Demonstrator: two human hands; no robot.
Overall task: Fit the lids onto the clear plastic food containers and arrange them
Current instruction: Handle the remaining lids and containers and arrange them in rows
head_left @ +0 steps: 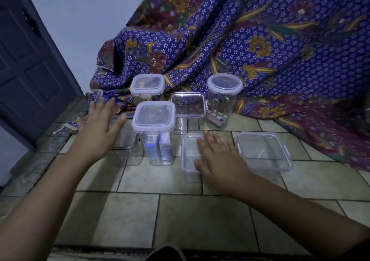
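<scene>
Several clear plastic containers stand on the tiled floor. A tall square one (154, 128) with a lid on holds blue packets. Behind it is another lidded square one (147, 85). A lidded square box (188, 104) and a lidded round jar (223, 100) with clips inside stand further right. An open container (126, 146) without a lid sits at the left, under my left hand (100, 128), which hovers over it with fingers spread. My right hand (218, 158) lies flat, fingers apart, on the lid of a low container (189, 158). A flat lidded box (264, 150) is at the right.
A purple patterned cloth (260, 40) drapes down behind the containers and over the floor at the right. A dark door (26, 60) stands at the left by a white wall. Bare floor tiles (160, 216) lie in front of the containers.
</scene>
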